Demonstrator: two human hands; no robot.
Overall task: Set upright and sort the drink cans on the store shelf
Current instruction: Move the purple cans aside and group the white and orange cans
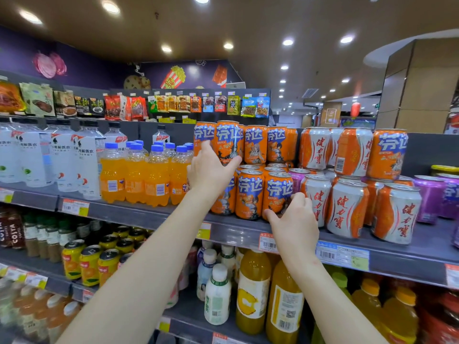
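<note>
All upright. Your left hand (211, 171) grip holds an upper orange can (227, 140), your right hand (294, 220) grip a lower orange can (277, 192); a stray orange can (387, 155) among white cans (315, 150) awaits sorting.

The orange cans (249, 194) at centre carry blue-and-white lettering and a cartoon figure. At 3 o'clock of them, the white cans (347, 207) bear orange swirls and red script. Farther toward 3 o'clock the purple cans (431, 199) show blue-white lettering. At 9 o'clock, bottles (135, 175) hold orange drink under blue caps (135, 146). The shelf (427, 234) is grey, its tags (74, 207) orange and yellow-green. At 7 o'clock stand yellow cans (72, 259) with orange-fruit prints. The wall (87, 68) at 11 o'clock is dark purple.
</note>
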